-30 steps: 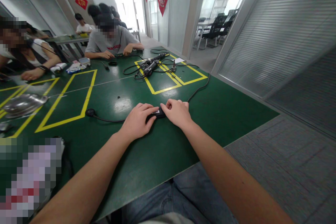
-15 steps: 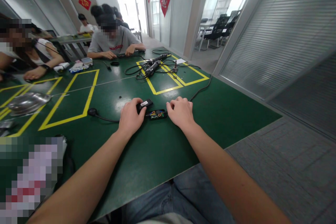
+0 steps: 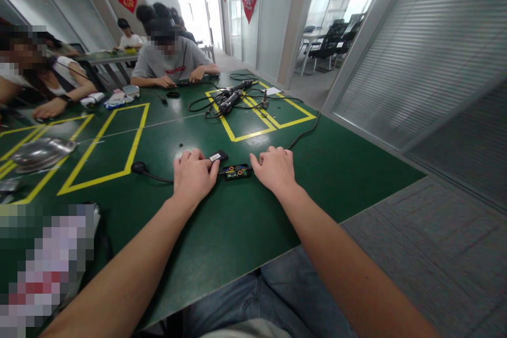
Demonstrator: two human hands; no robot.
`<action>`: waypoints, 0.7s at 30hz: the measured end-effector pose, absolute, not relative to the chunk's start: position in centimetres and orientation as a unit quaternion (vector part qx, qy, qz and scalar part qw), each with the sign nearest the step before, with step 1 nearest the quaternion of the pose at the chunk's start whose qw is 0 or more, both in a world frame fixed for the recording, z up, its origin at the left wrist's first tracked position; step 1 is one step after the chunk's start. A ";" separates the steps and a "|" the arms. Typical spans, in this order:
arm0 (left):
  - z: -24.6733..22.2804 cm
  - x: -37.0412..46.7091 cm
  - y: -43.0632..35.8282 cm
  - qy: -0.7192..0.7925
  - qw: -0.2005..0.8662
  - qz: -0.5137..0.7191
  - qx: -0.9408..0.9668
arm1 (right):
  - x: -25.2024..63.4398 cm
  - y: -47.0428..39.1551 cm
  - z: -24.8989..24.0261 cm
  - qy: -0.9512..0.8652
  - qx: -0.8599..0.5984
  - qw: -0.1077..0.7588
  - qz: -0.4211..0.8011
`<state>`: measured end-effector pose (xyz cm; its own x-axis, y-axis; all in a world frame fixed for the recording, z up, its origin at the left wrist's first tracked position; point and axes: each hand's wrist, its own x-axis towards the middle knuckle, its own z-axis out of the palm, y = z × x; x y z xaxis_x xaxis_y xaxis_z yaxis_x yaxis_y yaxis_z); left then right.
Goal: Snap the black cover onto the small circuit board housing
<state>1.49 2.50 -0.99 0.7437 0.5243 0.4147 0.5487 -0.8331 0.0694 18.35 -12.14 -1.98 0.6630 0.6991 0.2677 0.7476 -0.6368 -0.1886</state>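
Left hand (image 3: 195, 173) with its grip part-closed at a black cover (image 3: 217, 157), opened black casing (image 3: 236, 171) on the green bench (image 3: 222, 237) between both hands, right hand (image 3: 274, 168) curled just beside the casing, its grip's exact closure unclear.

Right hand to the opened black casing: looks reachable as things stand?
Probably yes. The right hand is just off the right end of the opened black casing, nothing lies over the open top, and the labelled cover sits off to the left, by the left hand.
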 end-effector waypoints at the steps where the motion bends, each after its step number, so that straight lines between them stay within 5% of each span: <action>1: -1.0 1.5 2.5 -0.282 0.037 -0.207 -0.936 | 18.4 -12.1 -2.1 -0.402 -0.900 0.143 -0.090; 21: -0.7 1.8 2.6 -0.300 0.057 -0.142 -0.942 | 18.3 -12.1 -1.8 -0.391 -0.906 0.149 -0.062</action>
